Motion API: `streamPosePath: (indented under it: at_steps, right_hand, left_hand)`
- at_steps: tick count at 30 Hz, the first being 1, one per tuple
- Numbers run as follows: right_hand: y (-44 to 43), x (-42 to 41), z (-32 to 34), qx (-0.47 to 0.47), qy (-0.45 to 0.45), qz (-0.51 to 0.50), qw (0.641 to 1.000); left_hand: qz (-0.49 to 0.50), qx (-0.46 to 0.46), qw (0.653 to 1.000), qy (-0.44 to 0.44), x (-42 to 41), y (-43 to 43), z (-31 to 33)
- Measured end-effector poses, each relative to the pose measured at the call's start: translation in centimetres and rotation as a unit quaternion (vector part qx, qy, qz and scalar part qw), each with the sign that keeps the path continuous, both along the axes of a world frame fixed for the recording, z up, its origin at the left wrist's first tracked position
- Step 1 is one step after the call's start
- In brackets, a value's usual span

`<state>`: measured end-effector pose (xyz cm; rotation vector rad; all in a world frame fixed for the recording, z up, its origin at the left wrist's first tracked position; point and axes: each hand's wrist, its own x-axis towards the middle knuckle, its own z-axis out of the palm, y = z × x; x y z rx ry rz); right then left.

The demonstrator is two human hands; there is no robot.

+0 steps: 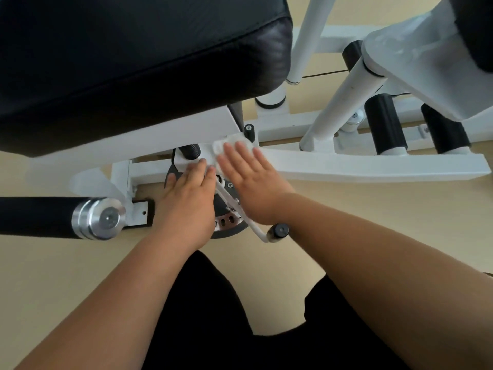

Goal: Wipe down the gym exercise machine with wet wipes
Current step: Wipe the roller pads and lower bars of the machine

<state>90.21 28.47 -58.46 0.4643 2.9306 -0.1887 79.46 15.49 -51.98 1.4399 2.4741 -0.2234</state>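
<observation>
Machine point(373, 166): white steel frame on a pale floor point(53, 276), seen from above, with a black pad point(128, 62) filling the upper left. A black roller point(40, 217) with a silver end cap lies low on the left, and two more black rollers stand upright at right. Below the pad, at the frame joint, there is a grey disc point(229, 229) with a row of holes, partly covered by both hands. A thin white lever point(257, 231) runs out from it and ends in a black knob. Left hand point(186, 198): flat, fingers straight and close together, resting on the white bracket just beside the joint and holding nothing. Right hand point(250, 182): flat, fingers straight and slightly spread, pressing the wipe point(234, 140) against the top of the beam. The two hands lie side by side, nearly touching. The wipe is white on white paint and bunched under the right fingertips, with its far edge just short of a small black peg. I cannot tell whether the left fingers also touch it. Step in hand, by judgement: wiping the frame under the pad, at the pivot. Next move likely calls for sliding the wipe along the beam to the right under steady palm pressure, then working round the disc, lever and peg, where folded edges and fingertips would serve better than a flat palm.
</observation>
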Motion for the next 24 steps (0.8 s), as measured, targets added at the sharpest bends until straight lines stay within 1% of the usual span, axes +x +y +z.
streamPosePath:
  at_steps: [2,5,9,12,14,16,18,19,21,24]
  right_hand:
    - [-0.3,0.0,-0.2,-0.001,0.004,0.007,1.0]
    - [1.6,3.0,-0.7,0.006,-0.006,0.023,1.0]
    - [5.6,9.1,-0.8,-0.002,-0.065,-0.022,0.998]
    - [7.9,13.9,-1.6,0.012,-0.098,-0.051,0.994]
    - [9.0,17.0,-2.1,0.017,-0.116,-0.093,0.989]
    - [9.8,19.2,-2.6,-0.001,-0.12,-0.174,0.977]
    - [10.1,20.0,-3.0,-0.021,-0.111,-0.25,0.962]
    - [10.0,19.9,-3.2,-0.025,-0.104,-0.269,0.957]
    - [9.4,19.0,-3.5,-0.028,-0.08,-0.253,0.964]
    - [8.9,18.6,-3.8,-0.027,-0.046,-0.153,0.987]
  left_hand:
    - [-0.022,0.009,1.0,-0.005,0.4,0.5,-0.1]
    - [-0.057,0.001,0.998,-0.028,1.4,1.7,-0.1]
    - [-0.101,-0.009,0.994,-0.044,2.6,4.0,-0.4]
    - [-0.118,0.008,0.989,-0.091,3.5,6.8,-0.9]
    - [-0.15,0.017,0.981,-0.119,4.3,8.9,-1.4]
    - [-0.189,0.011,0.972,-0.137,5.2,10.7,-2.0]
    - [-0.223,-0.001,0.964,-0.142,6.2,12.2,-2.3]
    - [-0.237,-0.008,0.961,-0.139,6.7,12.9,-2.4]
    - [-0.264,-0.023,0.956,-0.125,7.8,14.1,-2.1]
    - [-0.32,-0.048,0.942,-0.089,8.9,15.5,-1.5]
